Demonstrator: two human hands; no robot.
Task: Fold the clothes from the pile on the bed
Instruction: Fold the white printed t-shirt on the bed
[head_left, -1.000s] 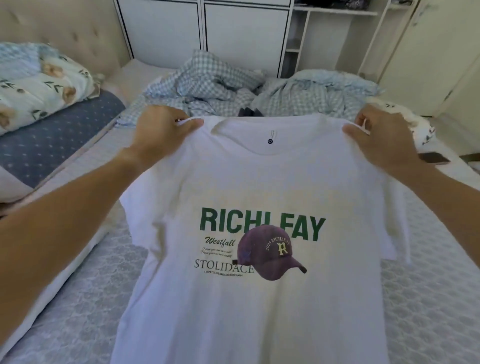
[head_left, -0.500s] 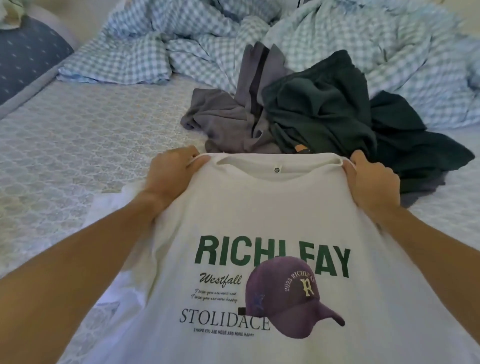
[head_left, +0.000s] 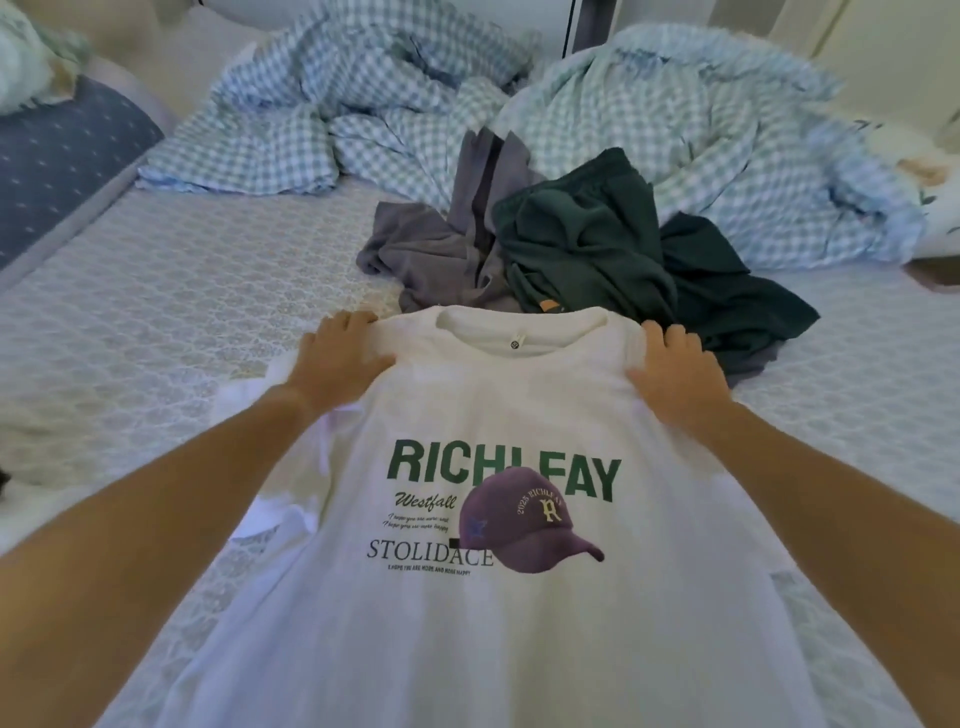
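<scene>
A white T-shirt (head_left: 519, 405) with green lettering and a purple cap print is spread front-up over the bed (head_left: 156, 322), collar pointing away from me. My left hand (head_left: 337, 358) grips its left shoulder, thumb on top and fingers curled over the edge. My right hand (head_left: 675, 369) grips the right shoulder the same way. Just beyond the collar lies the pile: a grey garment (head_left: 441, 249) and dark green garments (head_left: 597, 244), crumpled together. The shirt's left sleeve bunches under my left forearm.
A blue-and-white checked duvet (head_left: 363, 104) is heaped across the far side of the bed. A dark blue dotted pillow (head_left: 57, 150) lies at the far left. White cupboard fronts stand behind. Patterned mattress cover shows to the left and right of the shirt.
The shirt, held up in the air a second ago, has come down onto the bed. My view tipped down and the clothes pile came into sight. Both hands kept their hold on the shoulders.
</scene>
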